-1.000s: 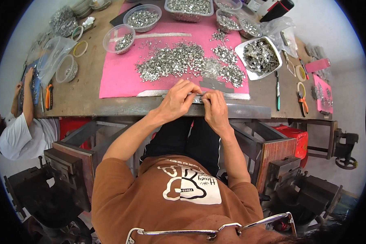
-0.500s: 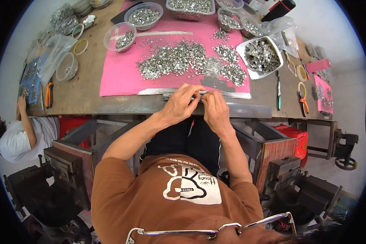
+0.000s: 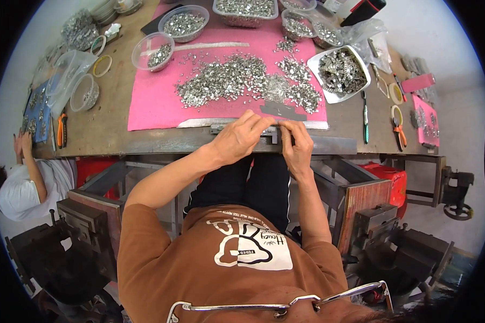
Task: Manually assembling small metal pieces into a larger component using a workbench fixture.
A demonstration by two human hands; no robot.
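Bench front edge [image 3: 331, 145]: a grey metal fixture [image 3: 274, 138] lies along it, just below the pink mat [image 3: 150, 107], between and partly under both hands. Left hand [image 3: 242, 139] lies over its left part, fingers close together, fingertips reaching toward the right forefinger; any grip cannot be told. Right hand [image 3: 297, 145] has shifted rightward since the earlier frame, and more of the fixture shows between the hands. Its thumb stands below the forefinger (whether they pinch a small piece, cannot tell). Pile of small metal pieces [image 3: 221, 81] and dark flat strip [image 3: 283, 111] look unchanged.
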